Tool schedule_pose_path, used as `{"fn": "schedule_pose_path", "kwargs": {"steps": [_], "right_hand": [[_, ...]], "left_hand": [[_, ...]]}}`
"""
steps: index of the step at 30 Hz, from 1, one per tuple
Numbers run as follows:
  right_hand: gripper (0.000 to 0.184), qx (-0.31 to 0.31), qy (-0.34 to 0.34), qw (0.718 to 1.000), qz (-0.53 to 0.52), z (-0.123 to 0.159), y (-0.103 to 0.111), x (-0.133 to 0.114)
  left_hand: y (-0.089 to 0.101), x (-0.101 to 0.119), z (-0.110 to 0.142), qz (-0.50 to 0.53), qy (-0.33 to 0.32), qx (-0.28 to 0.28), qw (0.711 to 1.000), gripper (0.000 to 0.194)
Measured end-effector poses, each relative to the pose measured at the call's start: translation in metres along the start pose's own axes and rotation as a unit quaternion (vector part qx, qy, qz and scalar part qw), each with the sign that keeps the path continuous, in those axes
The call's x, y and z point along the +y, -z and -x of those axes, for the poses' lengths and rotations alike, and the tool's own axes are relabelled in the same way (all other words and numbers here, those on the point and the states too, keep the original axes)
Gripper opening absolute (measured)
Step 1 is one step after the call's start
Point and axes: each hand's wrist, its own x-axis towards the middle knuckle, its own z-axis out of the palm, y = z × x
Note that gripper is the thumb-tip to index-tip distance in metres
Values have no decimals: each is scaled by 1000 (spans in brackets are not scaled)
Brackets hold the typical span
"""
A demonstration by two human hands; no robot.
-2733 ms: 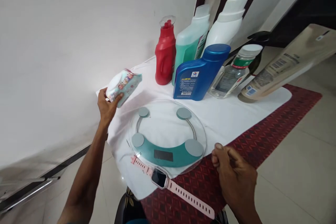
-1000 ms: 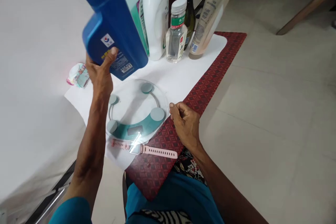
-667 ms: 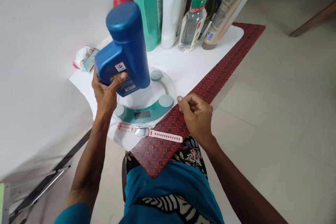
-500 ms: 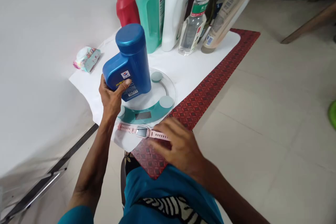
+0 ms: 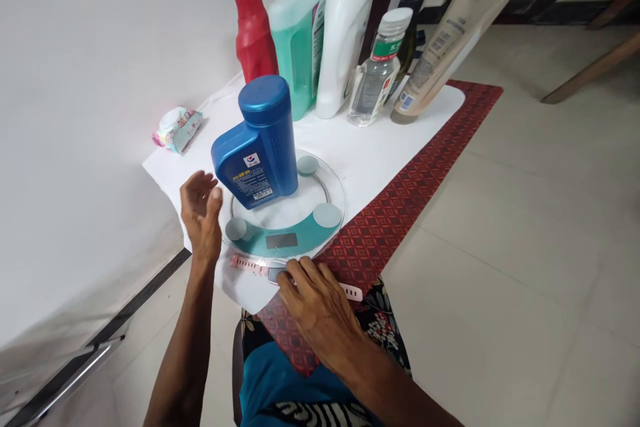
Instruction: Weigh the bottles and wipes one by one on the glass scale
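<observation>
A blue plastic bottle (image 5: 260, 153) with a built-in handle stands upright on a round glass bathroom scale (image 5: 295, 240). My left hand (image 5: 201, 213) is just left of the bottle, apart from it, its fingers loosely curled and holding nothing. In front of the scale lies a smartwatch (image 5: 249, 265) with a pink strap. The fingers of my right hand (image 5: 317, 297) are bent down over the watch's case and grip it there. They cover part of the screen and strap; the strap's far end pokes out to the right.
Along the back stand a red bottle (image 5: 255, 40), a green bottle (image 5: 295, 47), a white bottle (image 5: 345, 33), a clear bottle (image 5: 373, 83) and a beige tube (image 5: 440, 47). A wipes packet (image 5: 178, 129) lies by the wall. Red patterned cloth (image 5: 410, 180) lines the table's right edge.
My left hand has let go of the blue bottle and drawn back to its left. My right hand has moved left from the strap onto the watch case. The view has shifted slightly.
</observation>
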Motion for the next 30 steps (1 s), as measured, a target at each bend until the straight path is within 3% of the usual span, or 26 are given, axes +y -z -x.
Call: {"fn": "schedule_pose_path", "kwargs": {"steps": [3,6,10,13,17,22,27,30], "right_hand": [[22,24,-30,999,5,12,-3,0],[15,59,-56,996,27,16,-8,-1],[11,67,-60,996,27,13,-13,-7],[15,36,-87,995,-8,15,-15,-11],[29,-11,-99,993,-61,26,-19,-8],[32,-37,-72,994,-79,29,-18,1],[39,-52,-61,993,-91,25,-11,12],[46,-142,-75,975,-151,31,-15,17]], "left_hand": [[20,-9,17,-16,65,73,995,45],[25,-9,20,-30,63,62,996,42],[1,6,4,-47,-16,-45,998,55],[-27,17,-10,-34,-22,-87,995,72],[-52,19,-18,42,52,-68,995,69],[-54,8,-28,111,96,-13,989,66],[-28,8,-86,105,-10,98,990,58],[-15,-7,-138,79,-70,150,983,61]]}}
